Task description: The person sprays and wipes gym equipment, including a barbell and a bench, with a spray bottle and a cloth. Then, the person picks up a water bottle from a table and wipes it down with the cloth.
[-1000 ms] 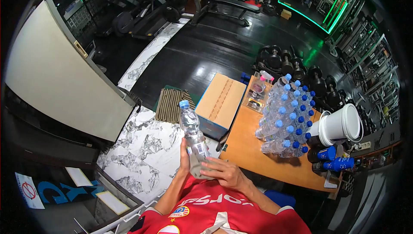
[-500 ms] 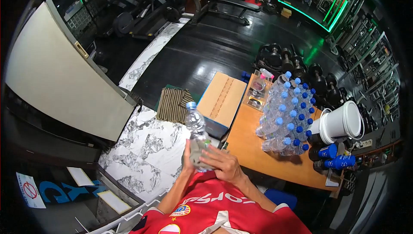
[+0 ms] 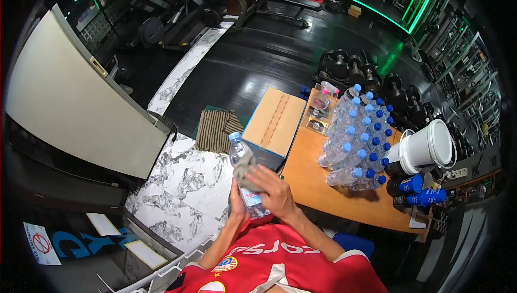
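A clear plastic water bottle [image 3: 252,198] with a blue cap stands slightly tilted in front of my chest. Wrapped around its left side and lower part, my left hand [image 3: 237,204] grips it. My right hand [image 3: 273,189] presses a grey-green cloth [image 3: 245,171] against the upper part of the bottle, its fingers closed over the cloth. Below the cloth, part of the label shows. On the wooden table [image 3: 312,188] to the right, several similar bottles [image 3: 358,137] with light and dark blue caps stand upright in rows.
A cardboard box [image 3: 274,118] stands left of the table, beside a folded striped cloth [image 3: 215,131]. White buckets [image 3: 431,145] and blue containers [image 3: 425,196] sit at the table's right end. A pale door panel [image 3: 70,94] stands at the left; dumbbells [image 3: 355,69] lie beyond the table.
The cloth and my right hand have moved up the bottle, from its lower part to near its shoulder, uncovering the label. My left hand still holds the bottle.
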A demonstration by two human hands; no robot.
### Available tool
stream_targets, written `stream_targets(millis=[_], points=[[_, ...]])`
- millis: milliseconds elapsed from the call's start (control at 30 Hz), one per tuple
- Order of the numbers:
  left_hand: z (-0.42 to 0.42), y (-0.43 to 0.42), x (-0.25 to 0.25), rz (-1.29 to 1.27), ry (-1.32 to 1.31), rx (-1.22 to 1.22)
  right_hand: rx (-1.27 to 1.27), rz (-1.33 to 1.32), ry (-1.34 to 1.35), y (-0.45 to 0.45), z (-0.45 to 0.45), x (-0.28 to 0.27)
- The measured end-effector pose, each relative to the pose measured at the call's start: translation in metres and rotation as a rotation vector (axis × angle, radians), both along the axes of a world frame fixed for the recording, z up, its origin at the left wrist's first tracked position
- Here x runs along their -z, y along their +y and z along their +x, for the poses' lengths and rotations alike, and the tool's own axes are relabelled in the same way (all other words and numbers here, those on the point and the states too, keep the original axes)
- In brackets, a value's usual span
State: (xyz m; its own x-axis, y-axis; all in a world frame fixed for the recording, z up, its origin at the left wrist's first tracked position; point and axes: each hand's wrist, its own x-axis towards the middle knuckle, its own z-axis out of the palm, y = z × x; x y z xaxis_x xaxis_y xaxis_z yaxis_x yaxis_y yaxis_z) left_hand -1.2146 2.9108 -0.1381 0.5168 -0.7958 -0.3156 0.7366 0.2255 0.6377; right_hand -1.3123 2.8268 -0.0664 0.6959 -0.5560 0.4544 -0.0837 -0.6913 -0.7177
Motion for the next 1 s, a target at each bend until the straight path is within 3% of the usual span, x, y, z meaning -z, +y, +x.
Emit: stream_targets(millis=[100,167,200,267,300,367,500,600,767,833,867,967,1000], points=[[0.012,0.009,0.005,0.156,-0.073,-0.022,-0.184,-0.188,0.068,0.013,-0.016,0.007],[0.031,0.014,0.013,-0.24,0.28,0.254,-0.23,-0.227,0.079,0.015,-0.027,0.006],[0.034,0.018,0.011,0.01,0.302,0.219,-0.353,-0.137,0.029,0.013,-0.033,0.01],[0.032,0.018,0.003,0.097,0.234,0.148,-0.521,0.07,-0.045,0.007,-0.044,0.017],[0.031,0.018,0.002,0.174,0.166,0.077,-0.52,0.073,-0.049,0.005,-0.047,0.019],[0.031,0.018,-0.003,0.071,0.156,0.136,-0.295,0.273,-0.148,0.001,-0.049,0.021],[0.01,0.007,-0.016,0.022,-0.016,0.193,0.054,0.168,-0.158,-0.012,-0.018,0.012],[-0.001,-0.001,-0.012,0.051,0.106,0.013,-0.032,-0.004,0.088,-0.002,-0.005,0.007],[0.016,0.013,-0.003,0.108,0.138,0.076,-0.226,-0.174,0.105,0.011,-0.023,0.01],[0.022,0.013,-0.008,0.017,0.197,0.143,-0.358,-0.088,0.146,0.014,-0.036,0.013],[0.021,0.012,-0.023,0.129,0.167,0.135,-0.365,-0.033,0.119,0.016,-0.042,0.012],[0.027,0.016,-0.009,0.133,0.138,0.182,-0.43,0.141,0.019,0.014,-0.051,0.008],[0.032,0.02,0.009,-0.059,0.206,0.261,-0.422,0.196,0.0,0.009,-0.051,0.005]])
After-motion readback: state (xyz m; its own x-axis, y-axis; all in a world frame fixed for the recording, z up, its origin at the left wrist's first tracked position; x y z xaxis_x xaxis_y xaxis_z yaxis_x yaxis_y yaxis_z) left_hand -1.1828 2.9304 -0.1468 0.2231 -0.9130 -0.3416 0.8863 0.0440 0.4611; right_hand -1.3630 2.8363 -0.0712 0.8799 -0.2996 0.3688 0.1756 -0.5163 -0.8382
